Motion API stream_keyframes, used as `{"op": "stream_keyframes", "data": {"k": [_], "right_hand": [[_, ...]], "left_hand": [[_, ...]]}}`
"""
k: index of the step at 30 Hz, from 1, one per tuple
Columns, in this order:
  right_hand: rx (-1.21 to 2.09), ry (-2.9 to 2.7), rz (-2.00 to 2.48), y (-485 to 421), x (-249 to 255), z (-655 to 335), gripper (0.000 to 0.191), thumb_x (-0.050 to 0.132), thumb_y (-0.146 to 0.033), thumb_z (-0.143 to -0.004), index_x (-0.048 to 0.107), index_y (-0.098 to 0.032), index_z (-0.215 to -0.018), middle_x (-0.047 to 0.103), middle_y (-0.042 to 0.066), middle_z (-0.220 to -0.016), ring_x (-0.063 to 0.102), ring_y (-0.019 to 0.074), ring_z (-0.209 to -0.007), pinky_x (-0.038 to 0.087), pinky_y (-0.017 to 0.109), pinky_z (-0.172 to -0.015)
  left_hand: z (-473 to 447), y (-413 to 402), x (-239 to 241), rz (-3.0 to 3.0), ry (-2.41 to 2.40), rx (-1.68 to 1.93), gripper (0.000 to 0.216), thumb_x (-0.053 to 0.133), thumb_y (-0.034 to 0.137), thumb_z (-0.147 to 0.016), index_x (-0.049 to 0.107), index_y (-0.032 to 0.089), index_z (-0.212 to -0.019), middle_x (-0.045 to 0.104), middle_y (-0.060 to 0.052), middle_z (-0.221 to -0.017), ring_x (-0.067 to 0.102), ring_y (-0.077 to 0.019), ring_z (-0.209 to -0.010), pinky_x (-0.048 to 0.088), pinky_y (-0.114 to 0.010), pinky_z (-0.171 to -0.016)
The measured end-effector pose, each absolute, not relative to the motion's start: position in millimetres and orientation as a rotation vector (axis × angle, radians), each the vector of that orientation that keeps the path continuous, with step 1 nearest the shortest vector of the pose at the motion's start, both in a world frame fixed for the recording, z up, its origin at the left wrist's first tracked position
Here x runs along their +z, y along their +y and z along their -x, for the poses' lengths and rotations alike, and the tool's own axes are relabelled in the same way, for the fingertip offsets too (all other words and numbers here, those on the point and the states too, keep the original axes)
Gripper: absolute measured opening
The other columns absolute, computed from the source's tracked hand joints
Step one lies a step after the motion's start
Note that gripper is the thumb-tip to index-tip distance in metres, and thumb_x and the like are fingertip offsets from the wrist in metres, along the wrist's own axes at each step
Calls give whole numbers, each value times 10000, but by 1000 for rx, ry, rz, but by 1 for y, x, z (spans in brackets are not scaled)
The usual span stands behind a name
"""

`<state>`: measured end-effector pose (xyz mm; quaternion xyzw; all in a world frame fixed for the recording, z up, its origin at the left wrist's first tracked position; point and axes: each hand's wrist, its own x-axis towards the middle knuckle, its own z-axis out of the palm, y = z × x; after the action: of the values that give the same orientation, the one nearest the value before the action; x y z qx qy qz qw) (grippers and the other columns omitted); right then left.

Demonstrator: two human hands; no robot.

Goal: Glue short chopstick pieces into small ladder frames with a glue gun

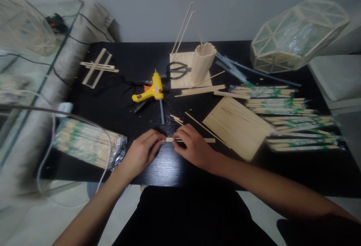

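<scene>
Low over the front middle of the black table, my left hand (145,145) pinches the left end of some thin wooden sticks (208,140). My right hand (191,144) grips the same sticks a little further right, thumb and fingers closed on them. The sticks lie level, and their right ends stick out past my right hand. Just beyond my fingers rest a few short stick pieces (177,119). Further back lies a yellow glue gun (152,88) with a clear glue stick (161,111) protruding from it.
Behind stand a stick-built cylinder (201,65) and black-handled scissors (177,70) on a wooden board. Another board (238,127) and several wrapped chopstick packs (301,124) lie right. A chopstick bag (84,141) and white cable (46,156) are left, a crossed-stick frame (98,67) back left.
</scene>
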<state>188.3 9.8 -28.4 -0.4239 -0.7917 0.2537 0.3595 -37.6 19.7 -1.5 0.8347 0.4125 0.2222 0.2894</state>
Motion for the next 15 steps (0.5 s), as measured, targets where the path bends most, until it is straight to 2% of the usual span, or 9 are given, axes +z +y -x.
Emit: {"op": "stream_keyframes", "data": {"k": [15], "right_hand": [[680,-2058,1116,10,-25,-188,117,578,-109,-974,627,-208,-936,662,62,-931,597,226,-934,526,384,-882]], "left_hand": [[39,20,-3,-2221,1094,583,112,551,195,-1067,659,200,-1097,687,-44,-1031,683,-170,-955,560,-311,-879]]}}
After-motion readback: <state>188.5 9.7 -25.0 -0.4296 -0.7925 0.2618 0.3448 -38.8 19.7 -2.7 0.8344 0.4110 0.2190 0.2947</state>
